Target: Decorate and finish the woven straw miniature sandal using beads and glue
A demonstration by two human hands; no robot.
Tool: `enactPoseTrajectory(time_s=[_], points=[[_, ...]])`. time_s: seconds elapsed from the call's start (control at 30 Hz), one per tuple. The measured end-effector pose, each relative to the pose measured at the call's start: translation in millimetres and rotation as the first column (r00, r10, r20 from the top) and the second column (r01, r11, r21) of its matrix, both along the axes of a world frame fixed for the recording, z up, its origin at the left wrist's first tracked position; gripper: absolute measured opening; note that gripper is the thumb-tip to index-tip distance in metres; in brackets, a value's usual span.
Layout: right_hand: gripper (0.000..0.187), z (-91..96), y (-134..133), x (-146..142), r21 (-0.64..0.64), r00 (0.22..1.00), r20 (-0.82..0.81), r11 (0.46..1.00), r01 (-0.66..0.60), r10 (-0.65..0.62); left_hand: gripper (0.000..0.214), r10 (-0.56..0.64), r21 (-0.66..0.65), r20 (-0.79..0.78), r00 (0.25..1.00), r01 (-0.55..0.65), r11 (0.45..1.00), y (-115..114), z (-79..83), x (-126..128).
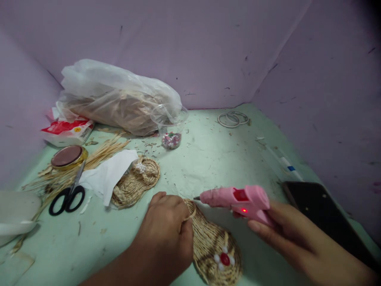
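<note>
A woven straw slipper sole (212,234) lies in front of me, with a flower of white beads around a red bead (225,259) on its near end. My left hand (169,228) is closed on the sole's far end, where a loose strand loops by the thumb. My right hand (276,230) grips a pink hot glue gun (235,200) with a lit red light. Its nozzle points left, close to the sole's far end; contact cannot be made out. A second straw piece (139,180) with white pearl beads lies beyond my left hand, partly under white paper (108,174).
Black-handled scissors (68,200), a round tin (68,156) and straw strands (104,151) lie at left. Behind are a plastic bag (119,99), a tissue pack (70,131) and a clear cup of beads (171,139). Rings (229,119) lie far right, a phone (315,210) nearer.
</note>
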State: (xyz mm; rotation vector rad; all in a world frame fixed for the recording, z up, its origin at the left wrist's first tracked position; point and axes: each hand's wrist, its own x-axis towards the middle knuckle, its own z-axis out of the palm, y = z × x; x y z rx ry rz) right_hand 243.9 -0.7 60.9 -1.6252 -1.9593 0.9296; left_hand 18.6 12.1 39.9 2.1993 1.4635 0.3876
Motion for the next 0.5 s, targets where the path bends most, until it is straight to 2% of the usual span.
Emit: enactPoseTrajectory(time_s=[0.07,0.13,0.3,0.4,0.5], points=[[0.03,-1.2,0,1,-0.049,0.993,-0.097,0.996,0.069,-0.074,0.014,0.007,0.003,0.006,1.0,-0.007,1.0,0,-0.4,0],[0.028,-4.5,0,3,-0.149,0.974,-0.196,0.985,0.084,-0.113,0.013,0.008,0.001,0.011,1.0,-0.008,1.0,0,-0.5,-1],[0.031,-23.1,-5,6,-0.407,0.866,-0.41,0.907,0.107,-0.286,0.011,-0.011,-0.018,0.002,1.0,0.011,1.0,1,0.8,-2],[0.031,-30.9,-4,4,-0.449,0.798,-0.494,0.887,0.105,-0.345,0.009,-0.009,-0.023,0.002,1.0,0.009,1.0,0,1.3,-2],[0.031,-28.1,1,1,-0.453,0.76,-0.507,0.876,0.167,-0.407,0.011,-0.009,-0.032,0.003,1.0,0.01,0.999,-1,0.1,-2]])
